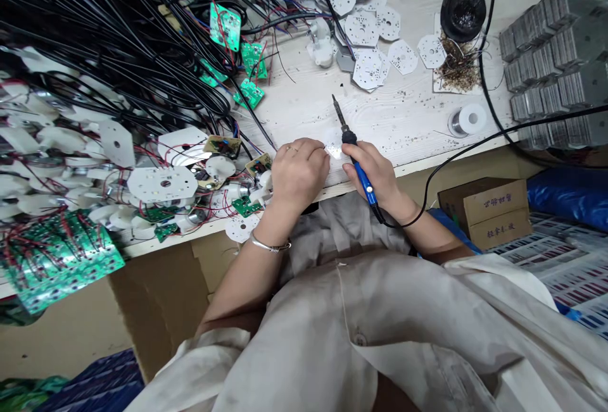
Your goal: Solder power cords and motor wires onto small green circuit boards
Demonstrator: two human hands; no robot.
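At the near edge of the tabletop (408, 124), the right hand (381, 174) is closed around the blue handle of a soldering iron (365, 181), which sits just above the surface in front of the person. Its long axis slants from the wrist outward and a little left, the dark, tapered metal tip pointing away from the body. Just beside it, the left hand (300, 171) curls palm down; whether it grips anything cannot be told. Beyond the tip lie flat, matte white polygonal boards (373, 69) with small holes, overlapping. To the left, glossy black cables (156, 38) heap over green circuit boards (225, 24) with thin red wires. To the right stand a white spool of solder (470, 119) and grey stacked plates (546, 57). The tabletop is pale, wood-grained and speckled with dark crumbs; below it sits a brown cardboard box (496, 212).
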